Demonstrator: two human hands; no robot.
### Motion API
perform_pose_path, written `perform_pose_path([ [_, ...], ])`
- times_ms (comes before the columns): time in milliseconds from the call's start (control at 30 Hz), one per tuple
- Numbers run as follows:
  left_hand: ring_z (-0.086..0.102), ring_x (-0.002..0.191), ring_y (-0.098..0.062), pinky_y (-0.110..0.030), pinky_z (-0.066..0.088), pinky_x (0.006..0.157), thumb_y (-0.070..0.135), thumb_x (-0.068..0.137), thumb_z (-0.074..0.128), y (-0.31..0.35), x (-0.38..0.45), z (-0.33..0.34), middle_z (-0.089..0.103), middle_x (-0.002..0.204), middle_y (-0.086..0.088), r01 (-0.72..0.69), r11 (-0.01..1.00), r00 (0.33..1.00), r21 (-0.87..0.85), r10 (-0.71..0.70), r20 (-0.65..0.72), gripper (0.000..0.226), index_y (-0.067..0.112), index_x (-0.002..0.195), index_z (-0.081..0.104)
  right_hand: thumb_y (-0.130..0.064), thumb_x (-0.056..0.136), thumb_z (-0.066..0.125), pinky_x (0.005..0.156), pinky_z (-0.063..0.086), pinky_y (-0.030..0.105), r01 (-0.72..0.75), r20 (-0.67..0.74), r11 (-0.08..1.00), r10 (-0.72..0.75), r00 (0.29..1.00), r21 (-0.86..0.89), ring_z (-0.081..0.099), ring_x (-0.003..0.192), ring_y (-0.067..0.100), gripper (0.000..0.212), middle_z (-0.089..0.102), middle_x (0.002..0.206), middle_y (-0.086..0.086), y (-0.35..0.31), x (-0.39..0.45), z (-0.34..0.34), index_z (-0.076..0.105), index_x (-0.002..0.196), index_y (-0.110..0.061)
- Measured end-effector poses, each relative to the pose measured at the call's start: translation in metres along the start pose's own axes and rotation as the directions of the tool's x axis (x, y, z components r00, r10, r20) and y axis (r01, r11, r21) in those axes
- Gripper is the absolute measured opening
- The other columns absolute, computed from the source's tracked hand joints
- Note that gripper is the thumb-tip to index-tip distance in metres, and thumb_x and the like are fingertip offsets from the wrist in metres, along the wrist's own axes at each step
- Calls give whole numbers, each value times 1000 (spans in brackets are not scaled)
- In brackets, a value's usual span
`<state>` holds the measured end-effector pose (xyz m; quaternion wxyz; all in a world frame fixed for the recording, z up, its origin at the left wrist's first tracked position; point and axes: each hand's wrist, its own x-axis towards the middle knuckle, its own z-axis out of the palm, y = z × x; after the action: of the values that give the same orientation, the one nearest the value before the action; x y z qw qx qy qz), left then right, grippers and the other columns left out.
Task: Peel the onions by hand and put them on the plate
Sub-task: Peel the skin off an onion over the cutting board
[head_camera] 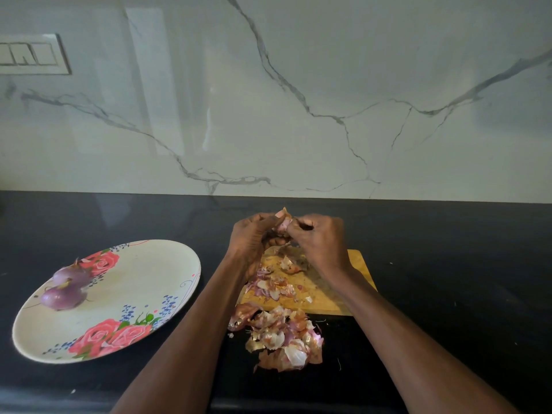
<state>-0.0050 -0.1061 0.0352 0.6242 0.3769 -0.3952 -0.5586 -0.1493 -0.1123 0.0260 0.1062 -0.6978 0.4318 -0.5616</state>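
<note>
Fingers: both sets curled round one onion, left hand cradling, right hand pinching loose skin.
Onion: raised above far edge of cutting board, mostly hidden between hands.
Grip advice: steady with left, tear skin root-to-tip in strips, avoid gouging flesh.
Scraps: drop onto peel heap on bench.
Plate: two peeled onions at its left; next one probably fits beside them.
</note>
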Motion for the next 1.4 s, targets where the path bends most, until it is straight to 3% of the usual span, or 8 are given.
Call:
perform_pose_path([
  [100, 66, 66, -21, -25, 56, 56, 1, 90, 66, -1, -3, 2, 70, 78, -15, 11, 1000, 1000, -1, -11, 17, 8, -6, 91, 70, -10, 85, 78, 46, 54, 44, -35, -23, 999, 36, 999, 13, 64, 53, 22, 17, 68, 61, 3, 3, -1, 0, 74, 69, -8],
  [233, 67, 73, -25, -27, 58, 59, 4, 91, 66, -2, -3, 1, 71, 87, -19, 17, 999, 999, -48, -15, 33, 20, -11, 104, 68, -12, 89, 74, 55, 60, 44, -124, -9, 990, 125, 992, 67, 70, 60, 21, 10, 72, 68, 3, 1, 0, -2, 77, 79, -8],
  [400, 67, 64, -18, -25, 55, 54, 7, 91, 67, 3, -2, 4, 71, 78, -13, 19, 996, 1000, -88, -17, 21, 12, -3, 95, 72, -22, 89, 77, 75, 58, 22, -73, 9, 996, 73, 997, 41, 71, 87, 11, 28, 77, 104, 1, 1, 7, -4, 77, 113, -9],
  [600, 63, 62, -16, -25, 53, 53, 10, 89, 70, 1, -2, 3, 69, 74, -11, -2, 999, 1000, -32, 2, 6, 11, 0, 89, 74, -18, 88, 76, 57, 56, 39, 19, -2, 1000, -19, 1000, -4, 68, 68, 16, 16, 76, 82, 4, -2, 3, -4, 80, 98, -6],
  [800, 68, 70, -17, -28, 55, 63, 9, 93, 65, 1, -1, 1, 73, 82, -11, 0, 999, 1000, -44, 1, 26, 12, 0, 96, 73, -10, 89, 75, 60, 49, 13, -12, 15, 1000, 12, 1000, -3, 64, 71, 6, 9, 76, 86, 3, 0, 5, -4, 80, 95, -7],
  [1067, 66, 76, -20, -31, 56, 71, 4, 91, 66, -1, 1, 3, 72, 82, -12, 0, 1000, 1000, -26, 1, 30, 13, -3, 101, 68, -3, 90, 71, 61, 52, 31, 44, 20, 996, -43, 999, -79, 60, 73, 16, 7, 66, 84, 4, 0, 4, 1, 72, 84, -6],
  [1267, 68, 73, -19, -27, 58, 65, 6, 91, 66, 1, -2, 5, 71, 82, -13, 44, 997, 997, -61, -41, 64, 12, -4, 97, 68, -5, 89, 70, 60, 47, 24, 40, 43, 995, -36, 998, -90, 52, 71, 10, 14, 58, 85, 2, -2, 3, 2, 62, 79, -9],
  [1400, 67, 73, -20, -26, 60, 65, 4, 95, 59, 1, 1, 4, 69, 86, -16, 108, 985, 992, -133, -99, 73, 11, -4, 97, 67, -2, 89, 68, 64, 52, 34, 26, 22, 995, -24, 999, -101, 57, 75, 19, 9, 61, 86, 7, -2, 1, 2, 63, 82, -4],
])
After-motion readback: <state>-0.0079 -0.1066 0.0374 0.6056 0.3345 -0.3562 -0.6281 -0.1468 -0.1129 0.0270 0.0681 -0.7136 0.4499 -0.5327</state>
